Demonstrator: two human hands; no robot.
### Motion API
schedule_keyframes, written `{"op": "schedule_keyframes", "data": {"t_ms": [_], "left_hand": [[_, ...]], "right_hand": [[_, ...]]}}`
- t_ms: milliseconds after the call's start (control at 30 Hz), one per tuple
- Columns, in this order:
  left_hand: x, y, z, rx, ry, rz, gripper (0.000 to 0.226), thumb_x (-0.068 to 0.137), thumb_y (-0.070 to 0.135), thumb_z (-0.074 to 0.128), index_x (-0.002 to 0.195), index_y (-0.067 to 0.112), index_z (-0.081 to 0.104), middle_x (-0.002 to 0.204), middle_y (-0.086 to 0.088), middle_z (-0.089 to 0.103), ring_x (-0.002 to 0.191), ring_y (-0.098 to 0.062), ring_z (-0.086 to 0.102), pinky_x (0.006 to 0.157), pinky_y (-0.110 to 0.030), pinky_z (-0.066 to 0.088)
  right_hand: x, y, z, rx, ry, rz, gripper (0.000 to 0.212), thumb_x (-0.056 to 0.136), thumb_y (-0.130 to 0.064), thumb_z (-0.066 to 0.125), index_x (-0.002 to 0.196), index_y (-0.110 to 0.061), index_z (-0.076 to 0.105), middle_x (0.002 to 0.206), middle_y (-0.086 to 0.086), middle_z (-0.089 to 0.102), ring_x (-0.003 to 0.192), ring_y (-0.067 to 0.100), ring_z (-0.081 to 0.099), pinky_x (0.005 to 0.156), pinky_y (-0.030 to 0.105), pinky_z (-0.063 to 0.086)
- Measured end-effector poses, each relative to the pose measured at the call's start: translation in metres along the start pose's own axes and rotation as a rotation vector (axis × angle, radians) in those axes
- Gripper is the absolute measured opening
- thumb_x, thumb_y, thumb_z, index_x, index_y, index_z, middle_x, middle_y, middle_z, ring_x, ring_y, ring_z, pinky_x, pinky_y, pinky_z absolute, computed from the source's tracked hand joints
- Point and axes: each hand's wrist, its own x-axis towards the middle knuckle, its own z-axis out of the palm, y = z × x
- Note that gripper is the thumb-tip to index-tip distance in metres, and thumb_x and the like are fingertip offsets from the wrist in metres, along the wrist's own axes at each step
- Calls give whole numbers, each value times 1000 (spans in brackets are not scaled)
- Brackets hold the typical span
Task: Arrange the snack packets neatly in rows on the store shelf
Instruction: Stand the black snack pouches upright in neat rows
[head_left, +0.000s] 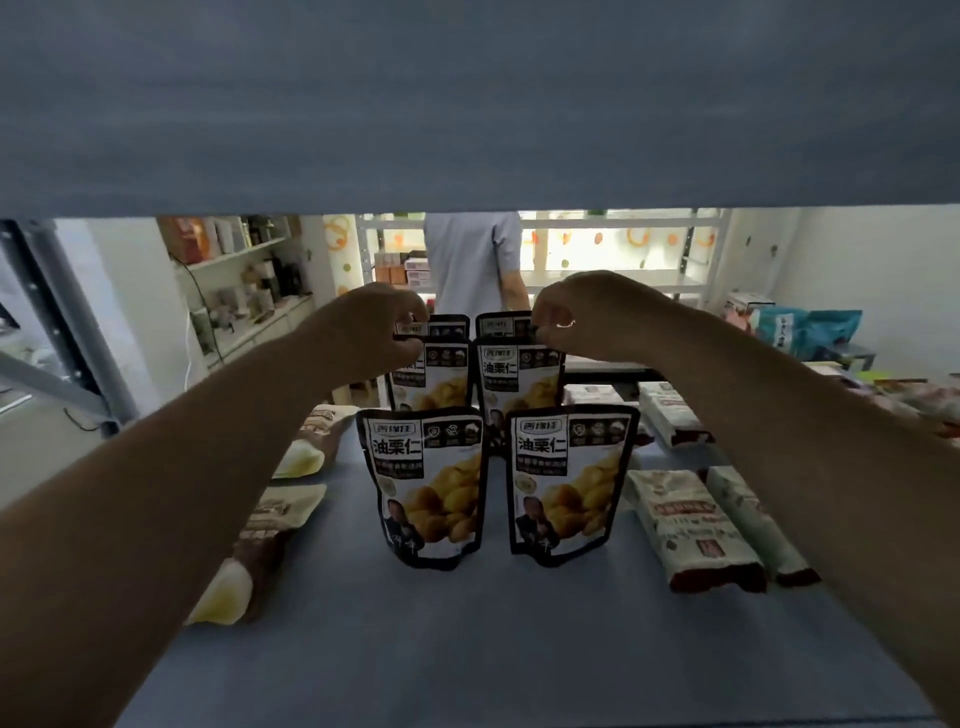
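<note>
Six packets (428, 483); left hand (374, 332), right hand (587, 317).

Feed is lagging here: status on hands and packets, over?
Left hand and right hand each pinching tops of rear chestnut packets. Front pair upright, side by side. Nothing blocking; flat packs lie either side.

We see the near shelf (467, 649) dim and bluish, backlit from the bright far room, where the frosted window (623, 254) glares white. Wide-angle bending stretches the edges; far left shelving (244, 275) looks soft.
</note>
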Motion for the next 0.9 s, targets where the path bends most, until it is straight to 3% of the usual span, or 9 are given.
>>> {"op": "schedule_keyframes", "data": {"t_ms": [167,267,467,600,700,733,800,900], "left_hand": [[11,-6,7,29,-46,-7,25,89,25,66,112,18,67,102,-1,67,86,-11,59,76,-25,49],[13,-6,8,-3,-61,-33,21,89,23,67,110,21,70,97,4,68,84,-9,60,72,-22,44],[10,-4,6,-19,-69,-41,15,89,21,66,102,18,74,94,1,68,86,-14,62,77,-28,48],[5,1,-1,-26,-60,-51,15,90,22,66,102,19,74,94,2,70,88,-15,63,81,-31,50],[-1,8,-6,-60,-29,-59,15,89,22,67,102,20,75,92,4,69,88,-14,62,77,-27,46],[-3,10,-7,-63,-26,-59,15,89,24,68,102,21,75,92,5,68,88,-13,62,77,-27,45],[-8,15,-10,-78,-34,-56,15,89,24,68,102,22,75,92,6,67,89,-12,62,79,-28,47],[-14,24,-14,-86,-54,-40,16,89,26,68,103,23,75,90,10,63,90,-9,59,78,-25,42]], "right_hand": [[19,5,13,-8,-80,-53,25,93,-31,61,114,-19,67,101,-1,70,88,18,65,82,36,54],[26,5,17,42,-90,-78,28,93,-26,62,120,-19,65,105,-4,70,87,13,63,72,23,47],[28,0,19,82,-98,-98,23,95,-28,61,114,-19,70,105,-7,70,88,11,62,72,23,40],[22,0,18,88,-94,-69,16,95,-28,62,108,-23,70,98,-11,69,79,-2,56,67,15,37],[12,0,11,85,-42,-49,14,95,-30,62,106,-25,69,90,-19,65,75,-13,48,91,31,46],[9,0,9,94,-29,-42,15,95,-30,62,106,-25,69,90,-20,65,74,-14,47,90,30,46],[2,1,6,112,-27,-35,17,94,-28,63,109,-23,69,97,-13,68,76,-11,50,72,15,40],[-10,2,3,120,-29,-20,16,94,-27,63,108,-23,70,99,-11,69,78,-8,53,64,13,36]]}}
